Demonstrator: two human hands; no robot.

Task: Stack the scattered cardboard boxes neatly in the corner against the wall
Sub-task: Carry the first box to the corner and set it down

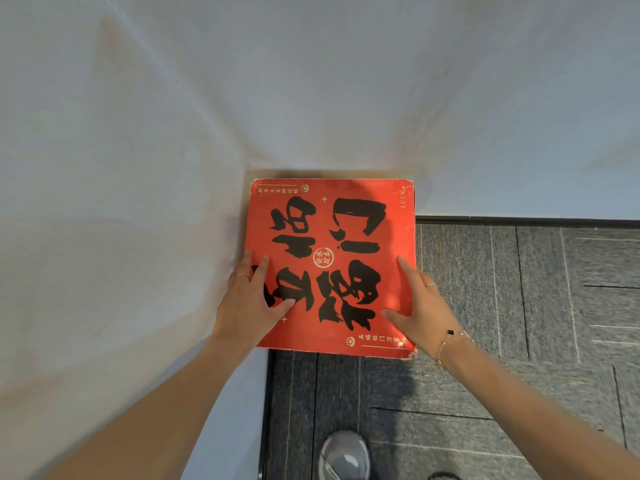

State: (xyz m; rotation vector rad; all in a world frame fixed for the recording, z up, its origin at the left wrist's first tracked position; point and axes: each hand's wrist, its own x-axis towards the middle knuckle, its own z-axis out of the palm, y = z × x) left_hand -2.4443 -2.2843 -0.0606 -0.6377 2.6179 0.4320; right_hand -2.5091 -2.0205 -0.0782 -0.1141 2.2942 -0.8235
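Observation:
A red cardboard box (346,244) with large black brush characters on its top sits in the corner where two white walls meet. Its far and left edges lie against the walls. My left hand (251,299) rests flat on the box's near left part, fingers straight, thumb spread. My right hand (420,306) lies flat on the near right part by the right edge, fingers straight. What is under the box is hidden.
White walls (138,168) fill the left and back. Grey carpet tiles (519,306) cover the floor to the right and in front. A grey shoe (344,457) stands on the carpet below the box.

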